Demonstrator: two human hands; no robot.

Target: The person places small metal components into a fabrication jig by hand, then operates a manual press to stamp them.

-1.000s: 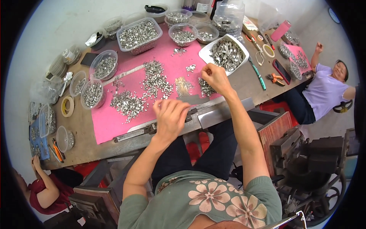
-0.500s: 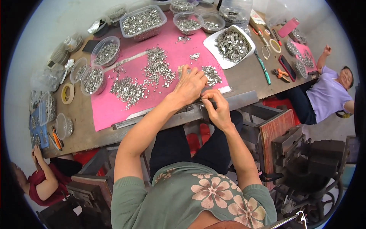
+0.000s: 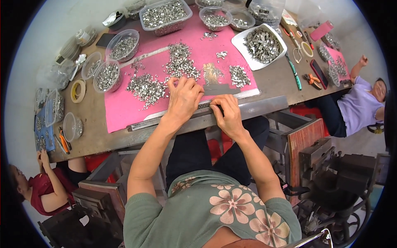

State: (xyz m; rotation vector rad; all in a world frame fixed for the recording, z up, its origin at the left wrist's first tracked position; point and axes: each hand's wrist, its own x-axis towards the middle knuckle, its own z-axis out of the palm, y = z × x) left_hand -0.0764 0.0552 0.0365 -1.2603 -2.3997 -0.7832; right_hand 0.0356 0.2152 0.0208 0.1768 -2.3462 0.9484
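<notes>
My left hand [image 3: 183,98] is bent over the near edge of a pink mat [image 3: 118,109], its fingers drawn together close to a long metal rail [image 3: 151,123]. What its fingertips grip, if anything, is hidden. To the right, my right hand [image 3: 227,113] pinches at the rail, thumb against fingers, on something too small to name. Between and beyond the hands lies a dark flat plate [image 3: 221,89], with a row of thin brass-coloured pieces [image 3: 211,73] behind it. Piles of small silvery metal pieces [image 3: 147,89] spread across the mat, one pile [image 3: 239,77] at the right.
Clear tubs [image 3: 165,16] of metal pieces line the back and left. At the back right stands a white tray [image 3: 264,45]. Pliers [image 3: 312,81], a phone [image 3: 319,74] and a green-handled tool [image 3: 294,72] lie right. A tape roll [image 3: 78,91] is left. Two people sit at either side.
My left hand has moved left and closer to me, uncovering the dark plate and brass-coloured pieces. My right hand has shifted a little left along the rail. The whole view has swung slightly.
</notes>
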